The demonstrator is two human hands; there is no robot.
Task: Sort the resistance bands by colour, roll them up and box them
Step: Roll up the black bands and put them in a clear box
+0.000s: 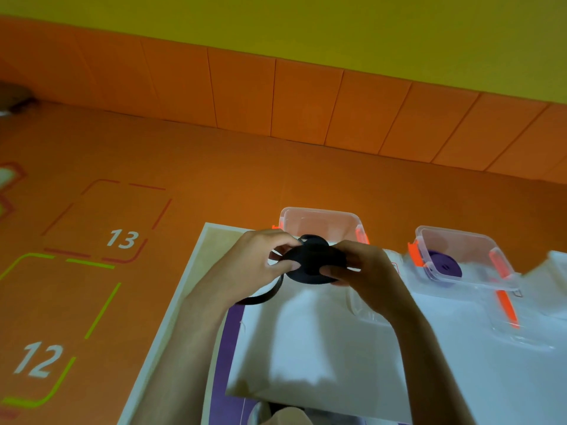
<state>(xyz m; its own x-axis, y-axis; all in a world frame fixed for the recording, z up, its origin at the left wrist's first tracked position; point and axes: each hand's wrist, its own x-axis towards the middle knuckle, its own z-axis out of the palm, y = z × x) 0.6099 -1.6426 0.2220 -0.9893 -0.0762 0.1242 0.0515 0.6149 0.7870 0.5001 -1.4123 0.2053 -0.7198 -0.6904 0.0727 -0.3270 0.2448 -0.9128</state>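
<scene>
Head view: black band (313, 262) half-rolled into a coil, held betw both hands above the white sheet (322, 348); left hand (254, 265) pinches the coil's left edge, right hand (365, 268) grips its right side w/ curled fingers. Loose tail hangs down-left under left hand. Purple band (445, 266) sits coiled in the right clear box (460, 256), well apart; the left clear box (322, 222) is just behind the hands.

Bare forearms (196, 332), left grip (254, 265), right grip (365, 268)

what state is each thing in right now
black band: partly rolled into a coil, loose tail hanging left
left hand: fingers pinch the band beside the coil
right hand: fingers grip the coil
purple band: rolled up, lying inside the right box
right box: open, no lid on
left box: open, inside partly hidden by the hands
</scene>
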